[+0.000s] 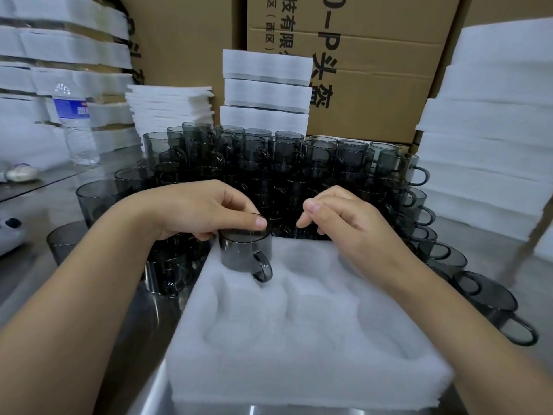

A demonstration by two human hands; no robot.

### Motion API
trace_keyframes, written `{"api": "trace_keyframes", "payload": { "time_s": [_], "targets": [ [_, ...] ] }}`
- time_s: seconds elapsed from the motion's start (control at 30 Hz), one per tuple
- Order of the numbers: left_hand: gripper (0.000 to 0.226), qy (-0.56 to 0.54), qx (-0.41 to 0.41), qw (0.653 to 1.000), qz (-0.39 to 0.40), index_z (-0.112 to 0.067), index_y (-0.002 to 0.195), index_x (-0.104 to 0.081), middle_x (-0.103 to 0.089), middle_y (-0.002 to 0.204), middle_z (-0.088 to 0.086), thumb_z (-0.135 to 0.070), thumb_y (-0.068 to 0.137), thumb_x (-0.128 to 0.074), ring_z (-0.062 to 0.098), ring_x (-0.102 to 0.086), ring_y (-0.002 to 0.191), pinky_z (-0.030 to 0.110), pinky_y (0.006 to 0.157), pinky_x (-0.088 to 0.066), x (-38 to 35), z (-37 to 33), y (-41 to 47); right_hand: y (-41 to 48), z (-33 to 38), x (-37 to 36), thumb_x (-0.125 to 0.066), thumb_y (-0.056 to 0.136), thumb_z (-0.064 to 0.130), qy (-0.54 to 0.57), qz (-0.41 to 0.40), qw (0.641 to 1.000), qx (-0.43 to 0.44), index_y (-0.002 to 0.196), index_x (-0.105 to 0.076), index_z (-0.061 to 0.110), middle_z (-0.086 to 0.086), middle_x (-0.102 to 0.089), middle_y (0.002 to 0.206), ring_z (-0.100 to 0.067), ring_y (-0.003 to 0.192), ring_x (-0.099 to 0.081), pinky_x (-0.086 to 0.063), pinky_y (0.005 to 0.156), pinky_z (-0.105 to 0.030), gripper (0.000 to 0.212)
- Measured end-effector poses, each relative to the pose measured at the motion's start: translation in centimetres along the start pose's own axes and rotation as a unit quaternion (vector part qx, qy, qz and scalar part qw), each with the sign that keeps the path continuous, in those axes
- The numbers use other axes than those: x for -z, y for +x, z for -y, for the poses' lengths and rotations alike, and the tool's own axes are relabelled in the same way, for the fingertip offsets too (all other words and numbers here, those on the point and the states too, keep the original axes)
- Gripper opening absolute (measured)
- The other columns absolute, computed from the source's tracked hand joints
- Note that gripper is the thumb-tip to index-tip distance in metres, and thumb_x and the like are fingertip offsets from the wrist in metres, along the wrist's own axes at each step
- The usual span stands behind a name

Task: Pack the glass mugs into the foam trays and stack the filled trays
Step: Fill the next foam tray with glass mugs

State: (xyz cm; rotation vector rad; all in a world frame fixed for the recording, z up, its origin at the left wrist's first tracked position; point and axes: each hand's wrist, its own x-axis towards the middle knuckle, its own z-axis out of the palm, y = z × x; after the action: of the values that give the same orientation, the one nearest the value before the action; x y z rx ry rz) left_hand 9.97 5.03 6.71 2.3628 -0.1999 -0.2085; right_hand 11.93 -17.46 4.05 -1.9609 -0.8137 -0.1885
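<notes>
I count 1 open foam tray (299,378), with 1 smoky glass mug (244,254) standing in it. Behind that tray the loose mugs (284,157) are too many to count; farther behind it, 3 stacked foam trays (266,94). Far left of it, 1 water bottle (76,127).
</notes>
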Motion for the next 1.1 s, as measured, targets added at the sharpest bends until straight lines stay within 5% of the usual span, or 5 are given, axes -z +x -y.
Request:
{"api": "trace_keyframes", "payload": {
  "time_s": [0.27, 0.6, 0.67, 0.8, 1.1],
  "targets": [
    [0.020, -0.003, -0.032, 0.999, -0.005, -0.039, 0.092, -0.073, -0.069, 0.077, -0.014, -0.030, 0.075, -0.079, -0.005, -0.058, 0.060, 0.013, 0.056, -0.044, -0.3, 0.3, 0.5, 0.0, -0.1, 0.1, -0.044, 0.089, 0.054, 0.009, -0.035, 0.999, 0.021, 0.073, -0.071, 0.024, 0.007, -0.058, 0.088, 0.000, 0.075, -0.053, -0.041, 0.073, -0.013, 0.043],
    [0.034, 0.021, -0.160, 0.985, -0.061, -0.049, 0.096, -0.070, -0.066, 0.112, -0.026, -0.037, 0.070, -0.052, 0.015, -0.062, 0.113, 0.047, 0.099, -0.047, -3.2, -2.4, 0.2, 0.8, -0.8, 1.1, -0.034, 0.092, 0.042, 0.126, -0.339, 0.932, 0.011, 0.063, -0.064, 0.022, 0.008, -0.064, 0.073, 0.002, 0.068, -0.053, -0.038, 0.071, -0.019, 0.047],
    [0.029, 0.079, -0.138, 0.986, -0.046, -0.053, 0.095, -0.067, -0.067, 0.102, -0.030, -0.055, 0.070, -0.053, -0.005, -0.061, 0.101, 0.033, 0.094, -0.049, -3.7, -2.5, 0.3, 0.9, -0.8, 1.0, -0.034, 0.092, 0.043, 0.124, -0.332, 0.935, 0.008, 0.061, -0.064, 0.023, 0.007, -0.065, 0.073, 0.002, 0.068, -0.053, -0.040, 0.070, -0.016, 0.047],
    [0.051, 0.132, -0.108, 0.985, -0.018, -0.053, 0.098, -0.065, -0.065, 0.107, -0.029, -0.077, 0.060, -0.043, -0.002, -0.060, 0.104, 0.033, 0.098, -0.047, -3.8, -2.6, 0.3, 1.0, -0.9, 0.9, -0.037, 0.093, 0.042, 0.094, -0.298, 0.950, -0.006, 0.058, -0.063, 0.023, 0.009, -0.064, 0.068, 0.004, 0.064, -0.052, -0.039, 0.065, -0.011, 0.048],
    [0.025, 0.176, -0.107, 0.978, 0.031, -0.038, 0.108, -0.067, -0.057, 0.116, -0.023, -0.048, 0.092, -0.050, -0.002, -0.051, 0.111, 0.031, 0.104, -0.037, -4.1, -2.6, 1.0, 0.5, -0.9, -0.2, -0.052, 0.092, 0.036, -0.123, -0.024, 0.991, -0.047, 0.060, -0.067, 0.019, 0.005, -0.059, 0.052, -0.013, 0.050, -0.049, -0.038, 0.052, -0.026, 0.040]
  ]
}}
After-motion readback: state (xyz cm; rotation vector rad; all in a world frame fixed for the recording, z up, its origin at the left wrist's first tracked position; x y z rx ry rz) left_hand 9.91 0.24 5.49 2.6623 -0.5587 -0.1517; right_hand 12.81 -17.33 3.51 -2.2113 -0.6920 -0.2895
